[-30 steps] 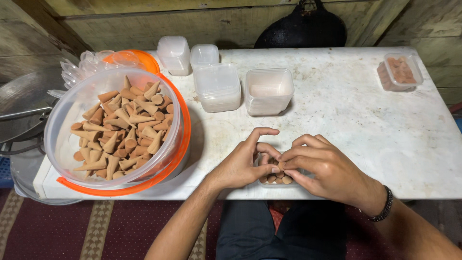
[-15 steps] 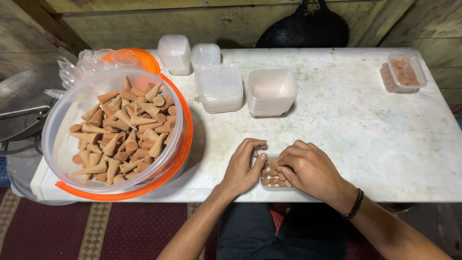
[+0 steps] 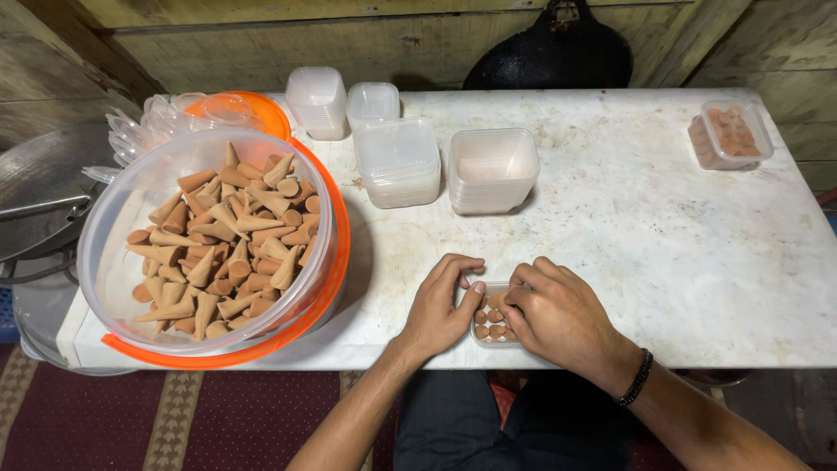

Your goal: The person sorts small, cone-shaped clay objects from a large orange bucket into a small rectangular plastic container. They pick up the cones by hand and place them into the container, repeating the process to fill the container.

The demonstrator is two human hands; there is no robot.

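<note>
At the left end of the counter (image 3: 663, 253) sits a big clear tub (image 3: 113, 262) with an orange rim, and it hangs a little over the left edge. It is full of brown cones (image 3: 231, 240) that lie pointing every way. Just behind the tub, near the back left corner, there is an orange lid (image 3: 253, 109) and a pile of small clear lids (image 3: 144, 126). Next along the back edge stand stacks of empty clear boxes (image 3: 397, 161), some small and some wider, close beside each other. At the front edge, near the middle, sits a small clear box (image 3: 493, 323). It is square and low, and round brown cone bottoms show inside it, packed in neat rows. The left hand (image 3: 440, 305) rests against the left side of the box, with its thumb touching the rim. The right hand (image 3: 562, 314) covers the right side, with bent fingers pressing down on the cones. The two hands are close together, both touching the box. A dark bead band (image 3: 639, 377) goes around the right wrist. Far off, by the back right corner, sits a filled box (image 3: 728, 131) of cones, well apart from the hands.
</note>
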